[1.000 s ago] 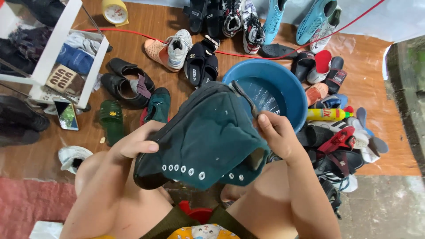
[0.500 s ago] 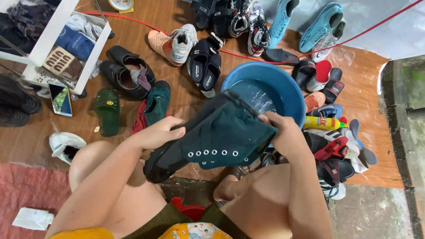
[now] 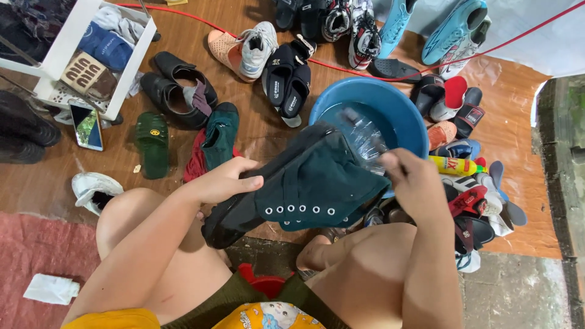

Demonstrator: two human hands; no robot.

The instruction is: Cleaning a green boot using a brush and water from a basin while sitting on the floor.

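I hold a dark green canvas shoe [image 3: 304, 183] with white eyelets over my knees, its sole edge turned toward me. My left hand [image 3: 226, 180] grips the heel end of the shoe. My right hand [image 3: 413, 183] is closed at the shoe's toe end, with a blurred clear plastic brush or bottle [image 3: 361, 133] sticking up from it; what it is I cannot tell. Just behind the shoe stands a blue basin [image 3: 390, 103] with water in it.
Many shoes and sandals lie on the wooden floor: black sandals [image 3: 287, 79], a white sneaker [image 3: 256, 49], green slippers [image 3: 152, 143], blue boots [image 3: 451, 30]. A yellow bottle [image 3: 454, 166] lies right of the basin. A white shelf [image 3: 91, 55] and a phone [image 3: 87, 127] are at left.
The shoe has rolled from upside-down to side-on, eyelets facing me. My right hand moved from under the toe to its right end, and a blurred clear object now shows above it.
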